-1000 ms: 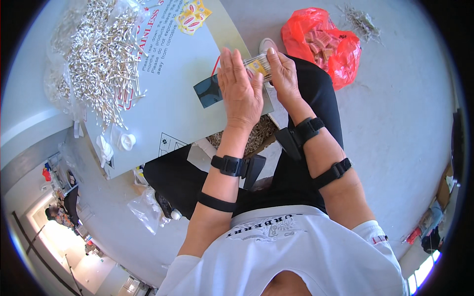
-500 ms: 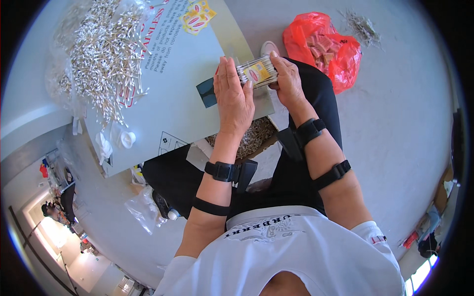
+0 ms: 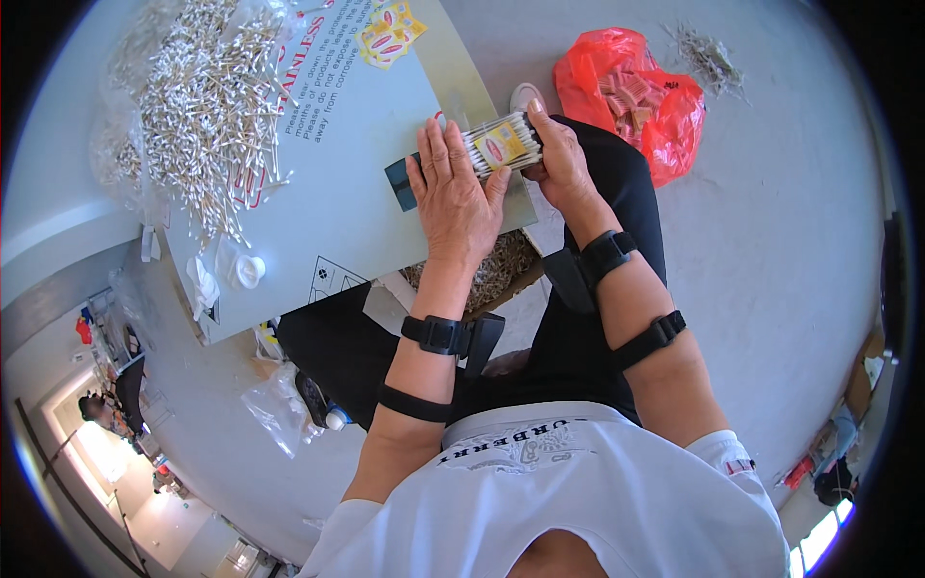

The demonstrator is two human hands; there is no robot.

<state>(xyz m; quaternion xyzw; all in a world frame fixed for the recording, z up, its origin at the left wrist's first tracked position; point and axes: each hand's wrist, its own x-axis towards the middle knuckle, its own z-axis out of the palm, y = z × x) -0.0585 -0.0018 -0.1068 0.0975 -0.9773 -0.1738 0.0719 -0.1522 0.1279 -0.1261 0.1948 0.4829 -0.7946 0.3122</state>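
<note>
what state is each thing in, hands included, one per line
swab pack, filled; sealed or not, can't tell
right hand, closed on the swab pack
left hand, open, fingers extended, at the pack's other end
loose swabs, heaped
red bag, open
pink bundles, jumbled inside the bag
yellow labels, lying loose
box, open, partly hidden

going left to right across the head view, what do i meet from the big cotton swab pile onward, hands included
cotton swab pile → yellow cards → left hand → cotton swab pack → right hand → red plastic bag → pale wispy heap
</note>
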